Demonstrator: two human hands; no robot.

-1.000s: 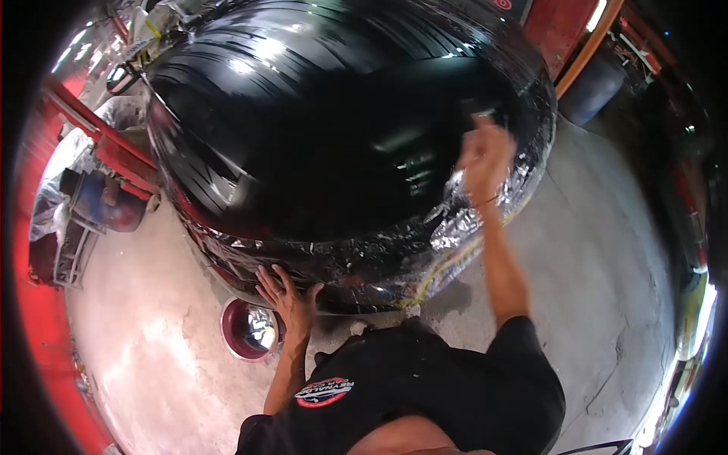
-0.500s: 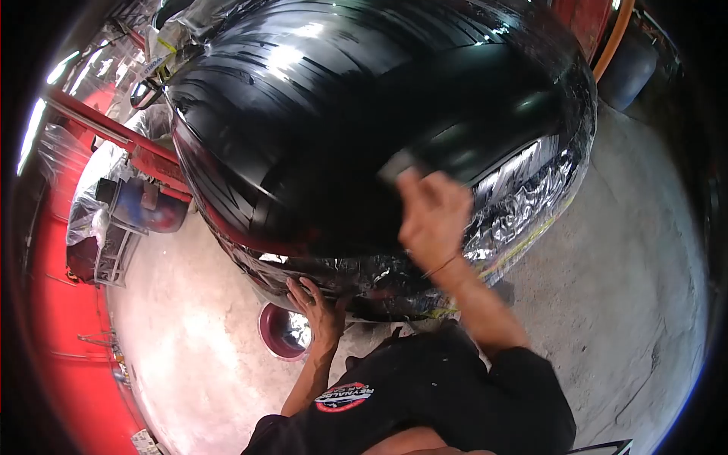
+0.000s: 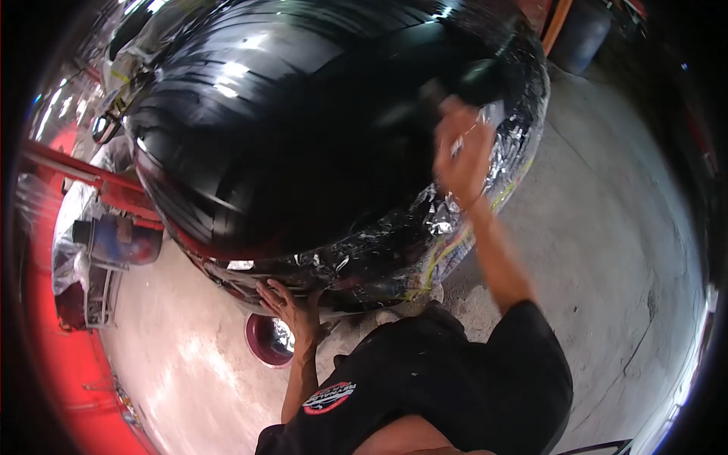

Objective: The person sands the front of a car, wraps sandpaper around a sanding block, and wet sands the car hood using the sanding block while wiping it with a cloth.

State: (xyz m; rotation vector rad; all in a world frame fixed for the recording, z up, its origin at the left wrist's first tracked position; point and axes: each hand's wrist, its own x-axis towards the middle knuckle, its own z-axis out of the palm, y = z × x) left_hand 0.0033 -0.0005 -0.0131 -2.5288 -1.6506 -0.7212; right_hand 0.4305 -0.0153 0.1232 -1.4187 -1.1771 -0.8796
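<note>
A glossy black car panel with streaky reflections fills the upper middle, its lower side wrapped in crinkled plastic film. Over the panel's right part is my right hand, its fingers closed on a small greyish flat piece, blurred by motion. My left hand lies with spread fingers against the film-covered lower edge, holding nothing. Just below it, a dark red bucket with shiny liquid inside stands on the floor.
Pale concrete floor surrounds the car. At the left are a red beam, a stained blue drum on a metal frame and a red wall. A blue-grey barrel stands at the upper right.
My right hand has swept over the panel, inward towards the middle and then back up and right. My left hand stays at the lower edge. The camera view has shifted.
</note>
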